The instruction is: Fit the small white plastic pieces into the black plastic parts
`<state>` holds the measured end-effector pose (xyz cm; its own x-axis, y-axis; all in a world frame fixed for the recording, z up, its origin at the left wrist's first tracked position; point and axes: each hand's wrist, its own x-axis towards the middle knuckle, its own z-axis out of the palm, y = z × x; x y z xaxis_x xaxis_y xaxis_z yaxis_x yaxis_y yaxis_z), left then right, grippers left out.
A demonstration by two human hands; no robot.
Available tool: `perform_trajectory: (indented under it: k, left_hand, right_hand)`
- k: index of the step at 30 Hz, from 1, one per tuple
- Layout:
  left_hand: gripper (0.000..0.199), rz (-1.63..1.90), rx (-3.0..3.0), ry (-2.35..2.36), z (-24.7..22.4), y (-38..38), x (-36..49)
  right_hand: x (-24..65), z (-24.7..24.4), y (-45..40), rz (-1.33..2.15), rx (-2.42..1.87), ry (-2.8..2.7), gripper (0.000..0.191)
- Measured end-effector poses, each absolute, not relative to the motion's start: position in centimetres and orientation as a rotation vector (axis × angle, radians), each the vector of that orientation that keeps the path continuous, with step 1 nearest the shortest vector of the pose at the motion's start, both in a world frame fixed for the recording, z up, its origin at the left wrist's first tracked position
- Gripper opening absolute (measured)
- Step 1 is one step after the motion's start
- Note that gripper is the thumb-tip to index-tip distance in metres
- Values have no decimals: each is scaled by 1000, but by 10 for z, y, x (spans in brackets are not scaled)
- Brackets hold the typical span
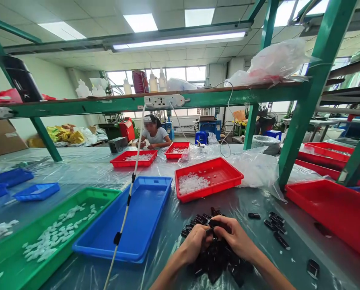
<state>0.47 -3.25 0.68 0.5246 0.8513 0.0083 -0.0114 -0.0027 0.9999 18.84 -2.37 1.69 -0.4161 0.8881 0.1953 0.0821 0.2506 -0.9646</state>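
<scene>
Black glossy pieces (pixel 214 262) lie heaped on the bench (pixel 243 201), just below and around the fingers, near enough, it seems, to be reached without moving the arms much. One dark piece (pixel 209 232) is held above this heap, between the left hand (pixel 194 241) and the right hand (pixel 234 237). The fingers of both hands are drawn in narrow on it, probably because something so small is steadier when gripped from two sides. Its far end is covered, so the exact grip cannot be told.

Right of the fingers, a loose group of black pieces (pixel 276 224) lies apart from the heap, perhaps to keep the two lots from mixing. Farther right is a red tray (pixel 327 201).

Beyond the fingers, another red tray (pixel 225 173) has white pieces (pixel 193 183) gathered at its left side; its raised walls likely stop them scattering. Left of the fingers sits a blue tray (pixel 143 213), and past it a green tray (pixel 13 237) with more white bits (pixel 47 241) spread inside. A co-worker (pixel 157 135) sits at the far side.
</scene>
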Motion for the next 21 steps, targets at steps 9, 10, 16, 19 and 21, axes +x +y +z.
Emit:
perform_trajectory:
  k: [9, 10, 16, 19, 21]
  left_hand:
    - [19, 903, 1334, 784, 7, -33, 8]
    - [19, 902, 1340, 770, 8, -34, 8]
    - [20, 839, 1386, 725, 13, -35, 7]
    - [20, 807, 1375, 756, 7, -34, 5]
    - [21, 790, 1363, 783, 2, -32, 4]
  right_hand:
    - [189, 22, -22, 1248, -861, -1776, 38]
    - [190, 24, -23, 1231, -873, -1784, 38]
    - [197, 26, -26, 1087, -1048, -1828, 42]
    - [198, 24, -27, 1076, -1072, -1829, 43]
    - [198, 23, -27, 1101, -1064, -1835, 43]
